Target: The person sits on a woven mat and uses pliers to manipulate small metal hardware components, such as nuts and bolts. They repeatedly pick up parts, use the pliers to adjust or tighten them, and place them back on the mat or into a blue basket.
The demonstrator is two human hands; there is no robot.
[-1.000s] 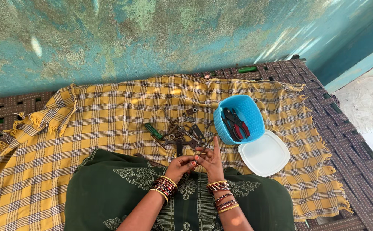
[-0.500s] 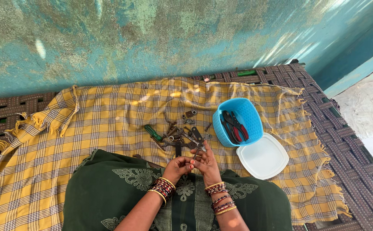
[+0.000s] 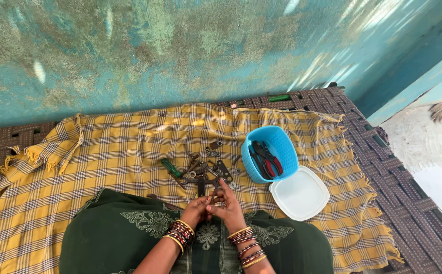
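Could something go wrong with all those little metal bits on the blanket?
Maybe. The rusty metal parts lie loose on the soft yellow cloth, so small ones might roll off or get lost. The left hand and right hand pinch a thin piece together; it could slip or scratch a finger.

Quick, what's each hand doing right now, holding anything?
Left hand: fingers curled, pinching a small metal piece together with the other hand.
Right hand: fingers closed on the same small metal piece; its exact shape cannot be told.

Blue basket (image 3: 281,144) and lid (image 3: 302,195) block rightward reach.
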